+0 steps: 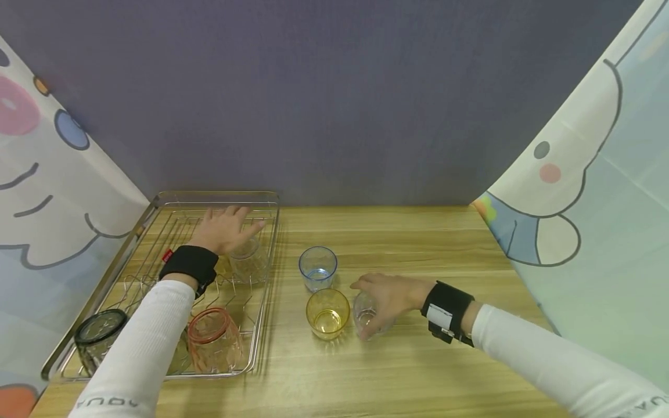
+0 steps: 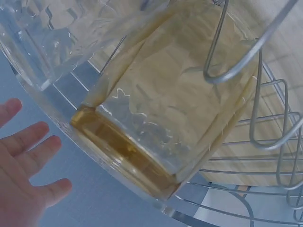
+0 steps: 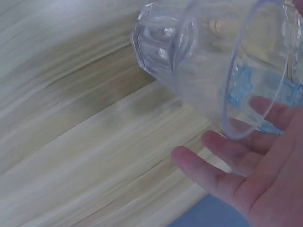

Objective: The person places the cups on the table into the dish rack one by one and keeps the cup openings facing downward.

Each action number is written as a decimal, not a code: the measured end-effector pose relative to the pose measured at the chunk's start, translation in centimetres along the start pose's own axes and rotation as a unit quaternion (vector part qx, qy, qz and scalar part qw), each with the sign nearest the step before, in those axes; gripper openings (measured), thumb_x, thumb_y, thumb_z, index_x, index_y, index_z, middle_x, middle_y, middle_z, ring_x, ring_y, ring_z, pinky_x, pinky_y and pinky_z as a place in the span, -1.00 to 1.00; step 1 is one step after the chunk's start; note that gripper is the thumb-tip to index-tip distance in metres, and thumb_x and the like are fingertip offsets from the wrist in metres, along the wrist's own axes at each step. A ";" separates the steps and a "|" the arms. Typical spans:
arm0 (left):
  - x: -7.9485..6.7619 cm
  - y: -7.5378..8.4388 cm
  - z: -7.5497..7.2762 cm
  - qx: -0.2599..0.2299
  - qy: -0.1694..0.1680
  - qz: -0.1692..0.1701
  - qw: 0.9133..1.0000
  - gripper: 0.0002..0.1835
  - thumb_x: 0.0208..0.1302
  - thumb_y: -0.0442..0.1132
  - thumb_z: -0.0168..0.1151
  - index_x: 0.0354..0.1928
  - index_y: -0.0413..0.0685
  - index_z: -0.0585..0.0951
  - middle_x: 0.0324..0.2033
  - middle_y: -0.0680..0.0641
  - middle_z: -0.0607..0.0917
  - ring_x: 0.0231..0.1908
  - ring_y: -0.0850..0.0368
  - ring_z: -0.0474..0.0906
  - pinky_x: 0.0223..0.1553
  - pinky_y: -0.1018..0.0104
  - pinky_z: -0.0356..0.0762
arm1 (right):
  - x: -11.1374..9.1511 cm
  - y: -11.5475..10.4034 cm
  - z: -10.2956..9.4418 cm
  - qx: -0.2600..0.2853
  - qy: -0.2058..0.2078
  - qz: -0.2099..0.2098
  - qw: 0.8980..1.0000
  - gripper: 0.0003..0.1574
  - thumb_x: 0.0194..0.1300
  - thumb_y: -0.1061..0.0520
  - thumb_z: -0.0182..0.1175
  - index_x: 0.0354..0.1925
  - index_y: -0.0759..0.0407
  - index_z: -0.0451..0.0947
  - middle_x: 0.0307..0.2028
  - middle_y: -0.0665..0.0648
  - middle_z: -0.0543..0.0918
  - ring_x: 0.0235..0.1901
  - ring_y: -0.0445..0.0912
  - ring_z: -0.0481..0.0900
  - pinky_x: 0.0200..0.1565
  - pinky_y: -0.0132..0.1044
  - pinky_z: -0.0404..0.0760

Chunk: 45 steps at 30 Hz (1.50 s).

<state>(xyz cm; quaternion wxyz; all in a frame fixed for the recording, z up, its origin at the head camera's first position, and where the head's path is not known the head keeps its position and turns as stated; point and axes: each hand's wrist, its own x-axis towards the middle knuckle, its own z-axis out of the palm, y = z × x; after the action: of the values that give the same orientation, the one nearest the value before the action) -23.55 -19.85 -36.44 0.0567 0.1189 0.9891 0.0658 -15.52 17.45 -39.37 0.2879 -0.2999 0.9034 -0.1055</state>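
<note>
My left hand [image 1: 222, 229] is over the far part of the wire rack [image 1: 261, 331], fingers spread, holding nothing. Just below it in the head view an upturned clear glass [image 1: 250, 264] stands in the rack, beside a yellow glass [image 2: 156, 94] that fills much of the left wrist view. Over the table, my right hand [image 1: 389, 299] reaches around an upright clear glass [image 3: 203, 61]. Its fingers are nearly straight, with fingertips right at the rim in the right wrist view. Left of that glass stand a yellow glass [image 1: 327, 316] and a blue-rimmed glass [image 1: 318, 268].
Nearer in the rack are a red glass [image 1: 215, 342] and a dark glass [image 1: 99, 337]; a greenish glass [image 1: 180, 355] is partly hidden by the left sleeve. Wire prongs [image 2: 265, 137] rise between the glasses. A grey panel [image 1: 324, 104] closes off the table's back.
</note>
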 end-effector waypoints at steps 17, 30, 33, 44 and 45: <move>-0.4 -0.4 0.4 -0.032 -0.004 -0.007 0.999 -0.05 0.43 0.45 -0.43 0.50 -0.22 0.15 0.43 -0.45 0.19 0.41 -0.48 0.09 0.35 -0.55 -0.14 | 0.0 -2.4 1.6 -0.100 0.012 0.047 0.994 -0.19 -0.22 -0.05 0.57 -0.05 0.01 0.33 -0.18 -0.03 0.39 -0.23 -0.13 0.35 -0.31 -0.32 0.46; -0.5 -1.3 0.9 -0.150 -0.013 -0.023 0.988 -0.09 0.44 0.43 -0.51 0.54 -0.11 0.07 0.41 -0.45 0.24 0.35 -0.52 0.20 0.31 -0.48 0.08 | 0.2 -2.7 0.8 -0.073 0.001 0.065 0.995 -0.15 -0.22 0.01 0.60 0.06 -0.04 0.41 -0.12 0.00 0.46 -0.17 -0.10 0.41 -0.20 -0.23 0.55; -0.9 -1.7 0.5 -0.198 -0.005 -0.018 0.980 -0.12 0.47 0.39 -0.50 0.54 -0.14 0.05 0.45 -0.45 0.17 0.36 -0.50 0.17 0.30 -0.44 0.16 | 0.5 -2.1 0.2 -0.039 -0.004 0.063 0.997 -0.13 -0.23 0.03 0.59 0.08 -0.04 0.42 -0.10 0.03 0.47 -0.13 -0.07 0.44 -0.17 -0.17 0.59; -2.4 -3.0 -3.1 -0.238 0.058 0.010 0.969 -0.21 0.57 0.22 -0.46 0.53 -0.28 0.00 0.45 -0.47 0.12 0.41 -0.48 0.07 0.36 -0.40 0.07 | 1.1 1.2 -2.3 0.111 0.000 0.027 0.993 0.05 -0.20 0.06 0.55 0.27 0.13 0.34 0.16 0.19 0.47 0.11 0.05 0.46 0.09 0.04 0.57; -2.5 -3.1 -3.4 -0.238 0.062 0.010 0.969 -0.21 0.57 0.21 -0.46 0.53 -0.28 0.00 0.45 -0.47 0.12 0.41 -0.48 0.07 0.35 -0.40 0.08 | 1.1 1.5 -2.5 0.121 0.001 0.022 0.992 0.07 -0.19 0.05 0.54 0.29 0.15 0.31 0.19 0.21 0.46 0.14 0.06 0.45 0.12 0.06 0.56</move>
<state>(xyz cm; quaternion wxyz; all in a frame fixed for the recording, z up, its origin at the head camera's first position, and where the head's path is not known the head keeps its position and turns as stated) -22.27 -23.82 -33.34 0.0215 0.1076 0.9454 0.3070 -18.44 18.07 -38.35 0.3237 -0.2428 0.8906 -0.2074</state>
